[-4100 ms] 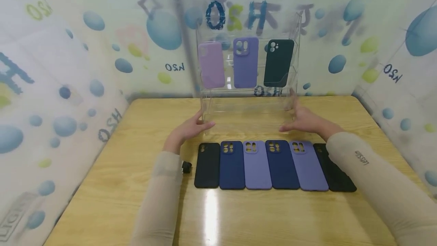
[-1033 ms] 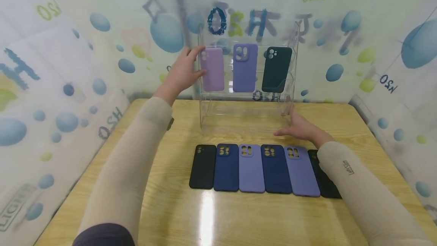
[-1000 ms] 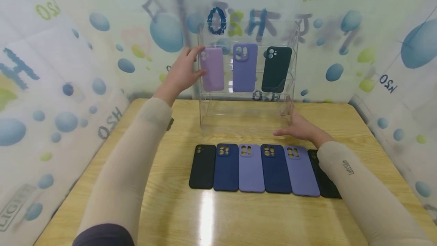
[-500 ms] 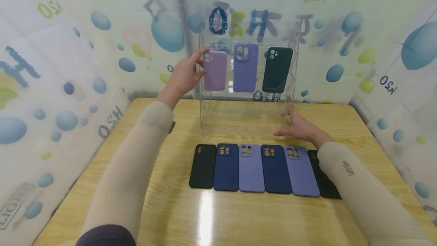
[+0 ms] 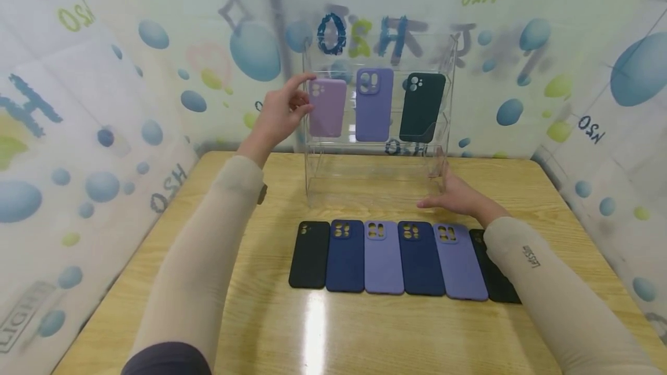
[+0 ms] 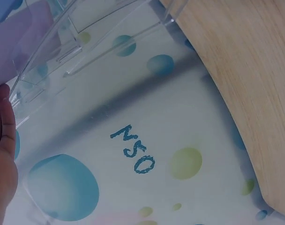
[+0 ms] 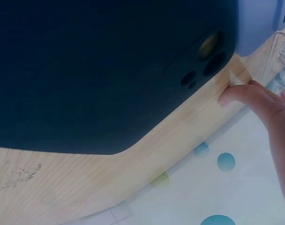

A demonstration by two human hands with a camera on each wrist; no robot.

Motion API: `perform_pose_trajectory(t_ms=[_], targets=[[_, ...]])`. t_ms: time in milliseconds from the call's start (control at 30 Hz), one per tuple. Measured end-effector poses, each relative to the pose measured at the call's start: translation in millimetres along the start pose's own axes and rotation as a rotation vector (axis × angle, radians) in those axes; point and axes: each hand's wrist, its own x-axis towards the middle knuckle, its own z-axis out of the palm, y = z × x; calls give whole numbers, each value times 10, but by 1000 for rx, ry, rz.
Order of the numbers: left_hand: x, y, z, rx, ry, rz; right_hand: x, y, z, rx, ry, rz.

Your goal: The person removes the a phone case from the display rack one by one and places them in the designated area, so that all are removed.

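Note:
A clear display rack [image 5: 375,162] stands at the back of the table. Upright on its upper shelf are a pinkish-lilac phone case [image 5: 328,109], a purple phone case [image 5: 374,106] and a dark green one [image 5: 422,107]. My left hand [image 5: 281,111] pinches the pinkish-lilac case at its left edge, index finger at the top corner; the case leans slightly. In the left wrist view my fingertips meet that case [image 6: 20,44] at the rack's side, partly cut off. My right hand [image 5: 458,192] grips the rack's lower right corner, thumb in front; its fingers are partly hidden.
In front of the rack several phone cases lie in a row, among them a black [image 5: 310,254], a navy [image 5: 345,256] and a purple one [image 5: 384,256]. My right sleeve [image 5: 552,271] partly covers the rightmost black case [image 5: 497,271]. Printed curtains surround the table [image 5: 396,340].
My left hand has gone from the rack's lower left side up to the pinkish-lilac case. That case has shifted slightly right and tilted. My right hand stays at the rack's corner.

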Motion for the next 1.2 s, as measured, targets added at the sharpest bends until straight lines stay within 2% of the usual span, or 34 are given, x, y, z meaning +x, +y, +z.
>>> perform_pose_trajectory(t_ms=[167, 367, 533, 633, 833, 900, 1033, 1133, 1200], targets=[[-23, 42, -25, 51, -44, 87, -8, -17, -11, -6, -2, 5], [-8, 70, -15, 79, -91, 121, -1, -12, -11, 5, -7, 1], [1, 94, 7, 98, -71, 123, 5, 12, -9, 0, -10, 3], [5, 103, 6, 67, -32, 112, 4, 18, -7, -7, -2, 3], [18, 126, -120, -119, 163, 65, 5, 17, 6, -9, 2, 5], [8, 141, -196, -207, 206, 58, 5, 17, 11, -12, -1, 9], [-88, 188, -384, -412, 239, 20, -2, 10, 13, -18, -8, 15], [-238, 225, -540, -569, 233, -33, -12, 2, 8, -17, -10, 16], [-361, 231, -635, -639, 210, -81, -24, -9, 5, -12, -17, 19]])
